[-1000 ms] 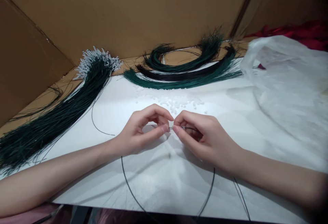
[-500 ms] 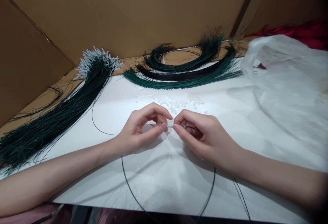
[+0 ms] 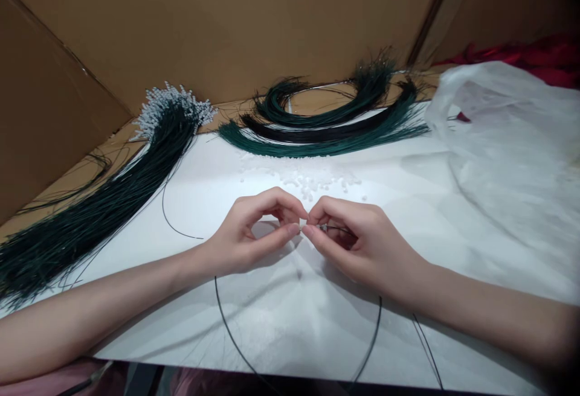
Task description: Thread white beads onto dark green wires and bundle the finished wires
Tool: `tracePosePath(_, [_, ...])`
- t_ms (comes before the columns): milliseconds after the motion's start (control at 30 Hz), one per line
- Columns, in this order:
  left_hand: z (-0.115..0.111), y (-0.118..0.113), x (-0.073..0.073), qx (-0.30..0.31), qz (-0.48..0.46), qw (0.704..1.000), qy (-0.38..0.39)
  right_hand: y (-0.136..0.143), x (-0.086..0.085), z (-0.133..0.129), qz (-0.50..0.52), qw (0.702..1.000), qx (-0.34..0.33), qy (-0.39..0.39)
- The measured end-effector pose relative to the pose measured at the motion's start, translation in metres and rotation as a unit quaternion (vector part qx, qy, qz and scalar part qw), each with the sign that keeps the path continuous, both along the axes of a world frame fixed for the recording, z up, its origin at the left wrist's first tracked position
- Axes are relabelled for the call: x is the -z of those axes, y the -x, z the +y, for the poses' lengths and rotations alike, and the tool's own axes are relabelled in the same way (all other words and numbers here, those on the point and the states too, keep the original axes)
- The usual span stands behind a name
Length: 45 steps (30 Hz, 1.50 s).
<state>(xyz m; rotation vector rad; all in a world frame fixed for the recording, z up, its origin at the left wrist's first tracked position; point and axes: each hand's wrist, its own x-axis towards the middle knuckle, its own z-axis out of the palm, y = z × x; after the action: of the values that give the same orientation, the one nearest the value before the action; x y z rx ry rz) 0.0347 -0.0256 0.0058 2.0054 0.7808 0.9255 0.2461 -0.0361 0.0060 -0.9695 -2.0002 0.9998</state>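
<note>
Close to the table's middle, my left hand [image 3: 263,230] and my right hand [image 3: 347,233] meet fingertip to fingertip. Both pinch a thin dark wire [image 3: 226,317], which loops down past the table's front edge and back up to the right hand. Small pale beads seem to sit on the wire within the right fingers; the fingertips partly hide them. Just beyond the hands, loose white beads [image 3: 312,178] lie scattered on the white tabletop [image 3: 281,323].
At the left lies a large bundle of dark green wires [image 3: 109,203] with white beaded ends [image 3: 174,109]. Curved wire bundles [image 3: 326,145] rest at the back, before a cardboard wall [image 3: 235,22]. A translucent plastic bag [image 3: 512,160] and red material [image 3: 534,61] are at the right.
My hands have come together, closing the small gap between their fingertips. The left fingers have moved slightly right and down, and the wire between the hands is now mostly covered.
</note>
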Motion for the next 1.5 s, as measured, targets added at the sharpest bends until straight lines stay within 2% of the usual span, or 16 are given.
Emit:
tracePosePath(267, [0.000,-0.001,-0.001,0.006,0.005,1.000,0.004,0.000,0.000,0.001,-0.001,1.000,0.002,0.008])
tracePosePath(367, [0.001,0.000,-0.003,-0.010,0.008,1.000,0.015,-0.001,0.001,0.001,-0.005,1.000,0.000,0.011])
tracePosePath(433, [0.005,0.002,-0.004,-0.046,0.018,0.999,-0.007,-0.001,0.001,0.001,-0.011,1.000,0.002,0.016])
tracePosePath(567, [0.021,0.006,-0.004,-0.124,0.079,0.984,-0.104,-0.001,0.001,0.002,-0.015,1.000,0.001,0.027])
tracePosePath(767, [0.046,0.005,-0.001,-0.125,0.191,0.958,-0.173,0.001,-0.002,0.003,-0.010,0.999,0.008,0.041])
tracePosePath(1033, [0.064,-0.004,0.005,-0.114,0.210,0.947,-0.215,-0.001,0.000,0.004,-0.024,0.999,0.011,0.036])
tracePosePath(1200, [0.069,-0.006,0.009,-0.131,0.230,0.941,-0.211,0.000,-0.001,0.005,-0.018,0.999,0.009,0.038])
tracePosePath(1333, [0.067,-0.007,0.006,-0.123,0.216,0.944,-0.216,-0.001,-0.001,0.004,-0.013,0.999,0.006,0.041])
tracePosePath(1400, [0.061,-0.006,0.001,-0.106,0.169,0.962,-0.184,-0.001,-0.001,0.004,-0.010,0.999,0.005,0.043])
tracePosePath(1500, [0.046,-0.004,-0.006,-0.067,0.079,0.992,-0.073,-0.001,-0.001,0.004,-0.007,0.999,0.005,0.046])
